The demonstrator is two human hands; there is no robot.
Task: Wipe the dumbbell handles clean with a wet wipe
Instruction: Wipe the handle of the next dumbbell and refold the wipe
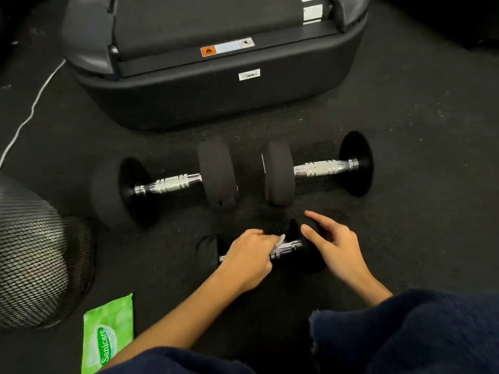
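Left hand [249, 259] wipes dumbbell handle [286, 248].

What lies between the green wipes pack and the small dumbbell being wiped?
In the head view, only the person's left forearm crosses that stretch of dark floor between the wipes pack and the small dumbbell; nothing else lies there.

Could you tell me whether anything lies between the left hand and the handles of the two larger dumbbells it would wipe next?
Nothing visible does. The left hand grips a wet wipe on the small dumbbell's handle. Bare floor separates it from the left dumbbell's handle; the right dumbbell's handle lies beyond its inner weight, reachable around it.
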